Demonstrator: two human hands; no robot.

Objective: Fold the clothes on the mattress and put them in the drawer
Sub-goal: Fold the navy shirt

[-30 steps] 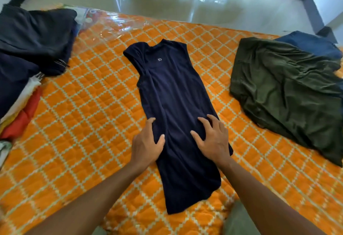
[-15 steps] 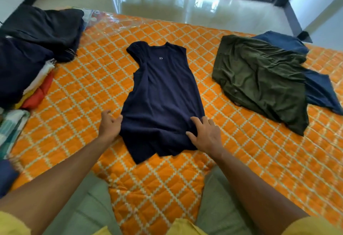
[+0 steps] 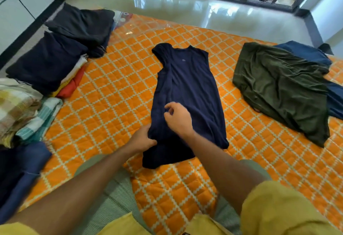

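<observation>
A navy shirt [image 3: 187,90] lies lengthwise in the middle of the orange quilted mattress [image 3: 115,93], collar away from me, both sides folded in. My left hand [image 3: 142,138] grips its lower left edge and lifts it a little. My right hand [image 3: 178,118] hovers over the lower middle of the shirt, fingers loosely curled, thumb and forefinger close together; whether it pinches cloth I cannot tell. An olive green garment [image 3: 282,86] lies crumpled at the right, on top of a blue garment [image 3: 306,53].
A stack of folded dark and coloured clothes [image 3: 53,58] stands at the left edge, with checked cloths [image 3: 24,108] and a blue folded piece [image 3: 20,169] nearer me. Glossy tiled floor [image 3: 185,6] lies beyond the mattress. My knees rest on its near edge.
Both hands moved inward from the shirt's hem corners. The left now grips the lower left edge; the right has lifted over the shirt's middle. The lower part is bunched up.
</observation>
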